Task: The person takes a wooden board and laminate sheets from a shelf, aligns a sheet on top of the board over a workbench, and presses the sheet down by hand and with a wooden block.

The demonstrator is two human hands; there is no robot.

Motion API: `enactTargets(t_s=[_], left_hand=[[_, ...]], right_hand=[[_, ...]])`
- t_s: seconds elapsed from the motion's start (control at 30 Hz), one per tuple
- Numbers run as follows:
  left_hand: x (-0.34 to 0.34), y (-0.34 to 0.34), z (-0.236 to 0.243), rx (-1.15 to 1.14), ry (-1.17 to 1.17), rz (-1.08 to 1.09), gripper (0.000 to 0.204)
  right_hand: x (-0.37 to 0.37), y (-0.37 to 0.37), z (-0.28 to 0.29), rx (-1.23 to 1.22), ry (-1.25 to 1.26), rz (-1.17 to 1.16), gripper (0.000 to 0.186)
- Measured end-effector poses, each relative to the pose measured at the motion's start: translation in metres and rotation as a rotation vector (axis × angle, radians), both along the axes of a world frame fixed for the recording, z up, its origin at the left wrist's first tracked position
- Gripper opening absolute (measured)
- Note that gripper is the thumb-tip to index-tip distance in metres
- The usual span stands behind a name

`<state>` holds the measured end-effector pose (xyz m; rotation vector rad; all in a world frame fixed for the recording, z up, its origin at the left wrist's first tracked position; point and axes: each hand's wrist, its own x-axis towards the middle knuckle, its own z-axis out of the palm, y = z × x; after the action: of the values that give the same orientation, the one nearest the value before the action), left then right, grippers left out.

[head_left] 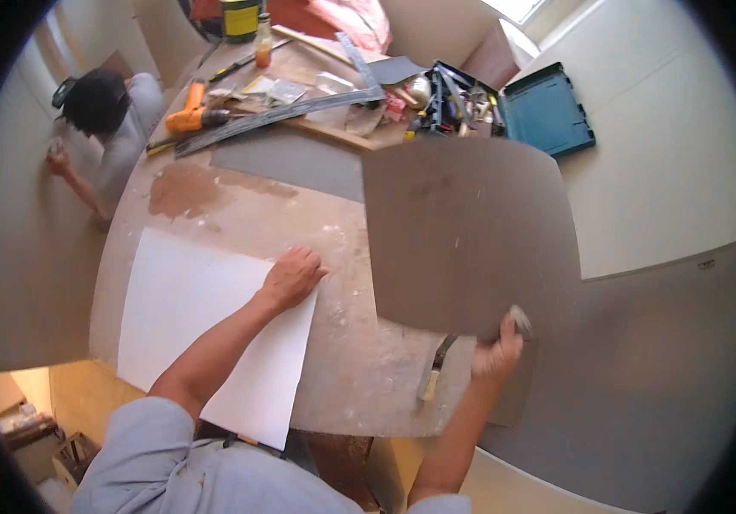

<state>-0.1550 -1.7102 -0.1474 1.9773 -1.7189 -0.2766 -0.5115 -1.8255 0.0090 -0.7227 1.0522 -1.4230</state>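
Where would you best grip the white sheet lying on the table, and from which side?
Probably the near edge of the white sheet, from the person's side. It lies flat on the table, but its near corner overhangs the rim, so fingers can pinch it there from above and below. The left hand rests on its far right edge.

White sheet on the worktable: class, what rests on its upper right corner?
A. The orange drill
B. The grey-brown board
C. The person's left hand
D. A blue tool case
C: the left hand lies flat on the upper right corner of the white sheet, while the right hand holds the grey-brown board off to the side.
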Motion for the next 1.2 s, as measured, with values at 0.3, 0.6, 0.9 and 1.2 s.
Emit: enactTargets(t_s=[0.3, 0.6, 0.9, 1.2], left_hand=[[-0.002, -0.031, 0.007, -0.16, 0.0, -0.072, 0.033], [0.035, 0.103, 0.016, -0.228, -0.025, 0.12, 0.045], [0.17, 0.317, 0.004, 0.345, -0.297, 0.292, 0.069], [0.171, 0.319, 0.003, 0.272, -0.238, 0.367, 0.068]], right_hand=[[0.105, -0.072, -0.129, 0.157, -0.088, -0.042, 0.055], [0.204, 0.177, -0.083, -0.266, 0.686, 0.255, 0.041], [0.404, 0.297, -0.154, -0.68, 1.264, 0.824, 0.071], [0.458, 0.254, -0.165, -0.59, 1.533, 0.716, 0.084]])
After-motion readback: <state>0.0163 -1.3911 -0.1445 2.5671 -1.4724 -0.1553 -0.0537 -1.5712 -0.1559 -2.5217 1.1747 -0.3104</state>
